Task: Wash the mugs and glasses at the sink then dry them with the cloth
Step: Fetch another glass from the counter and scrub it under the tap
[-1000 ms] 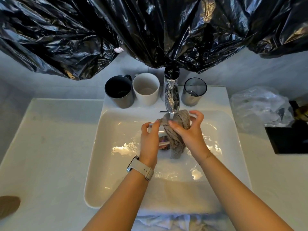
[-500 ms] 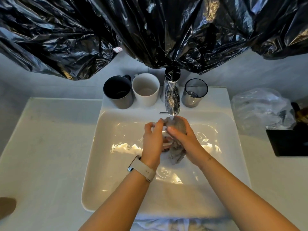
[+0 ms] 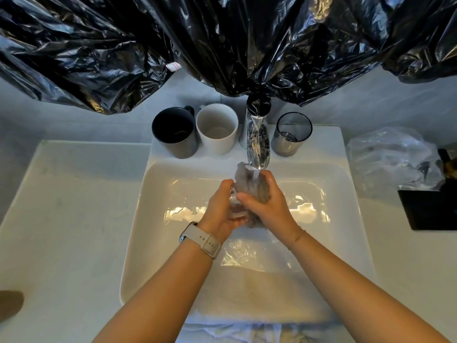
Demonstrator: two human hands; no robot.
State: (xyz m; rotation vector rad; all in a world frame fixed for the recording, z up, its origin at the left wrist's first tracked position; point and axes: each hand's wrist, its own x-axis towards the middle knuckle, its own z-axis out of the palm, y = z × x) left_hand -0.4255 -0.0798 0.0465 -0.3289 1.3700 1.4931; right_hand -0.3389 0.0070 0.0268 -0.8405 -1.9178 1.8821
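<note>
Item in work: a clear glass (image 3: 235,206), held over the middle of the sink (image 3: 138,219) basin, just below the tap (image 3: 257,142). Your left hand (image 3: 220,209) curls round its left side; most of the glass is hidden between your hands and blurred. Your right hand (image 3: 269,206) grips a grey cloth (image 3: 249,184) bunched against the glass, thumb across the front. The water stream (image 3: 256,173) falls from the tap onto the cloth and your right fingers. A pale watch (image 3: 202,241) sits on your left wrist.

Back ledge of the sink, left to right: a black mug (image 3: 174,132), upright, handle to the rear; a white mug (image 3: 217,128) just beside it, upright; the tap; a dark-tinted glass (image 3: 291,133), upright, to the right of the tap.

Tabletop (image 3: 61,206), right side: a crumpled clear plastic bag (image 3: 388,159) near the rear edge, with a black box (image 3: 430,209) at the right border in front of it.

Front edge of the sink: a white towel (image 3: 237,330), only partly in view.

Above: black plastic sheeting (image 3: 222,40) hangs across the wall and over the top of the tap.
</note>
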